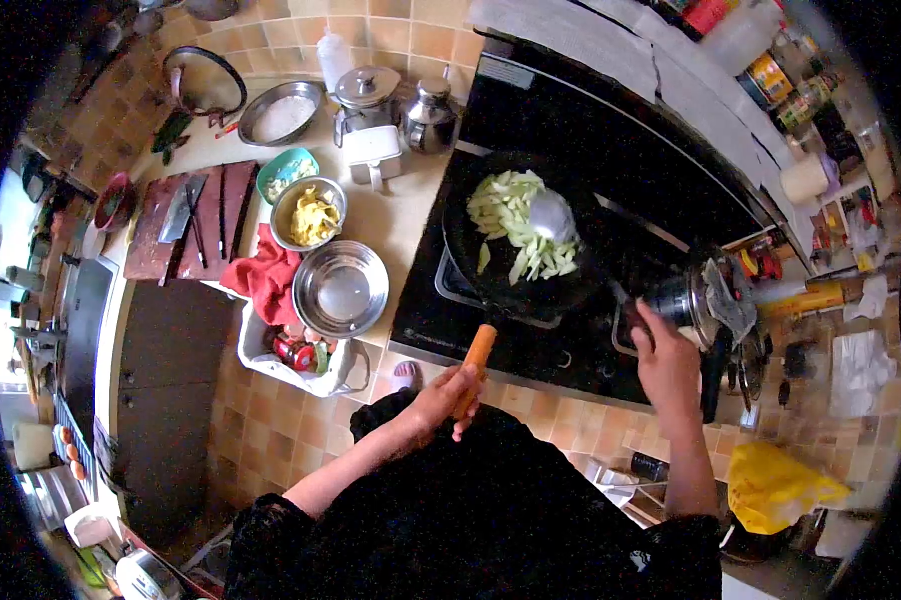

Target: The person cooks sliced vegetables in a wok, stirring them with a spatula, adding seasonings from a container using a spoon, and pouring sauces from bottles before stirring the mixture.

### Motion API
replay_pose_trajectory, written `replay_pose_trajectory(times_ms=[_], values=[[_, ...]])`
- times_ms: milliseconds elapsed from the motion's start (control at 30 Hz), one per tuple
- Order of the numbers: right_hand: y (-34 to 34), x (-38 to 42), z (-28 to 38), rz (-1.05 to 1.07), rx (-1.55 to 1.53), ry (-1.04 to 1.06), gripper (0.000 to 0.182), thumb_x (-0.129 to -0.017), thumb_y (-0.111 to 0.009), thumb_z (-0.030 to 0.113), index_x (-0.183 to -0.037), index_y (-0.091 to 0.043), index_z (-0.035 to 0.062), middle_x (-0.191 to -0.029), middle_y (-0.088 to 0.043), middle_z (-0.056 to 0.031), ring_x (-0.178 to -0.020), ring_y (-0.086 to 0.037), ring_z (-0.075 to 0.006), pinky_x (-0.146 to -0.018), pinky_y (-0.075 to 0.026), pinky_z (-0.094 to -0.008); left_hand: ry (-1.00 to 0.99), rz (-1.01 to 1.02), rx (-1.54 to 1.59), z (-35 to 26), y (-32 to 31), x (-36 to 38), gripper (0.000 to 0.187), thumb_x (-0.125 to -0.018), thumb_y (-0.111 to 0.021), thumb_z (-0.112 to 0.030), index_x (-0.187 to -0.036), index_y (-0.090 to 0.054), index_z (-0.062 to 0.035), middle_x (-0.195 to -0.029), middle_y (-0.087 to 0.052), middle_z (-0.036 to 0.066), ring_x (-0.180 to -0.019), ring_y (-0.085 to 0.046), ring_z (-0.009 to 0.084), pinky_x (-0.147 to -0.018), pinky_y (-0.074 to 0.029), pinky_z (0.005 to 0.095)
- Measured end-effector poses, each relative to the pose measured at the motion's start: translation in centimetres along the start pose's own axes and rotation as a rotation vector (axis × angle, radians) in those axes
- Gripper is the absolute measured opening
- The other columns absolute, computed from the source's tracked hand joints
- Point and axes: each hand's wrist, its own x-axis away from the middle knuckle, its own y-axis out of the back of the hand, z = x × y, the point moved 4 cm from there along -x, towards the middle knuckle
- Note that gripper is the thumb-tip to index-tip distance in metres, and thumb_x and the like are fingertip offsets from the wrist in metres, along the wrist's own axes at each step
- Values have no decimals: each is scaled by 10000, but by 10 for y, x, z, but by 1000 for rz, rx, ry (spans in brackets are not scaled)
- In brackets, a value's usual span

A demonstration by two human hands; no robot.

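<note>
While my left hand (441, 402) wraps the wooden handle (478, 350) and my right hand (666, 362), well apart from it, grips a spatula (551, 214), I'd brace the wok (516, 293) and slide the blade low beneath the pale green pieces (511, 212) ahead of and between both hands, folding them inward to avoid spills. Blur hides the blade's edge from me, and beyond my hands the wok's dark rim melts into the black stovetop (621, 383), so I can't tell whether a flame burns underneath.
</note>
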Motion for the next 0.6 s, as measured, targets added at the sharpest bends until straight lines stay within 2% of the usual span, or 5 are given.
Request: replay_pose_trajectory(times_ms=[100,300,333,467,600], values=[[14,-18,-1,-88,259,82,368,-947,-594,193,-1300,-607,91,-861,-687,-200,-698,-663,-374,-644,-535,-461,-8,8,21,3,1,-3,562,-1003,-449,-569,-1173,-460,-33,-721,-523,76,-421,-497,166,-377,-461,291],[29,-48,-5,388,467,-35,325,-949,-548,306,-1100,-685,54,-841,-697,-209,-794,-683,-398,-745,-537,-516,16,-16,46,4,2,-1,563,-994,-465,-575,-1174,-470,-41,-698,-524,81,-417,-500,172,-366,-458,299],[39,-52,2,483,416,-96,348,-948,-536,337,-984,-699,31,-894,-708,-212,-855,-684,-410,-801,-529,-531,8,-18,50,6,2,-2,557,-995,-467,-571,-1174,-469,-44,-700,-525,82,-415,-498,173,-363,-456,300],[20,-65,-21,569,236,-176,383,-953,-522,366,-1020,-700,34,-1011,-699,-225,-938,-666,-420,-855,-531,-500,6,-32,59,8,2,-3,540,-998,-471,-559,-1180,-471,-51,-708,-526,83,-410,-493,177,-354,-448,299],[-64,-74,-45,269,-190,-188,422,-905,-642,416,-1080,-688,35,-1022,-710,-192,-924,-676,-399,-804,-531,-443,-5,-8,30,11,2,-6,541,-1003,-457,-559,-1192,-479,-51,-721,-522,79,-405,-476,165,-354,-444,287]])
